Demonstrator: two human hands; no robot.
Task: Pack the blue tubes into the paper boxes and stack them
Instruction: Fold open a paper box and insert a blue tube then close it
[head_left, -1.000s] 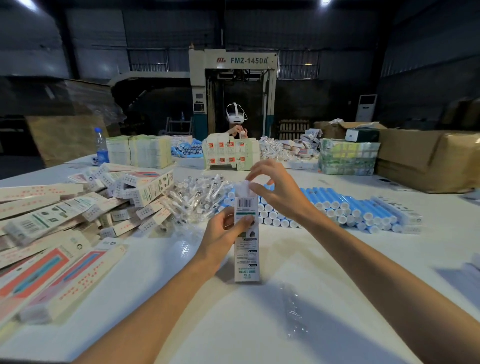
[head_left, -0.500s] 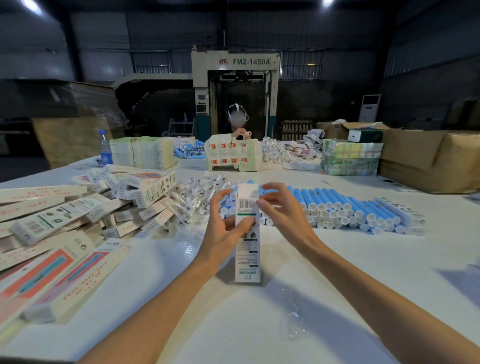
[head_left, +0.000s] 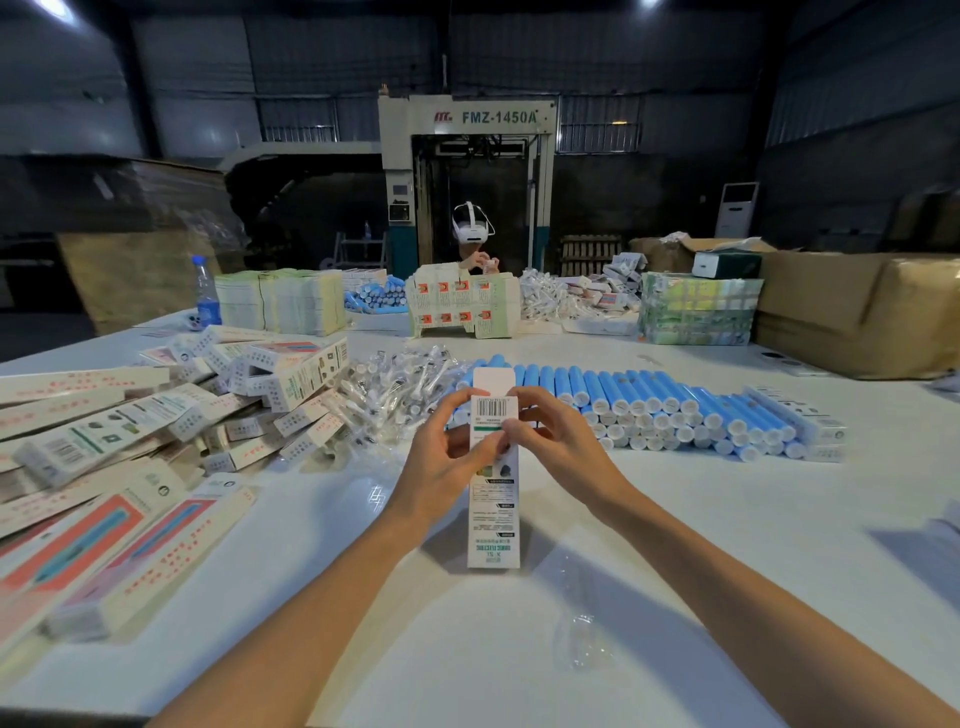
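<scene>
Fingers (head_left: 540, 404) of both hands are grasping the paper box (head_left: 493, 519) near its top, the left hand (head_left: 439, 462) clasping its side and the right hand (head_left: 563, 449) pinching its front. It is standing upright at the middle of the table (head_left: 675, 597), its top flap (head_left: 491, 382) sticking up unclosed. Squeezing too hard is risking a crushed wall or a creased flap. A backward tip is risking sending the blue tubes (head_left: 649, 402) just behind rolling toward the far edge.

one paper box (head_left: 493, 499) stands upright on the table (head_left: 727, 551), mid-front, gripped near its top by the left hand (head_left: 441, 467) on its left and the right hand (head_left: 563, 449) on its right. tubes (head_left: 675, 410) lie in rows just behind it and rightward; a pile of boxes (head_left: 156, 415) lies left, bagged items (head_left: 400, 387) between the two.
</scene>
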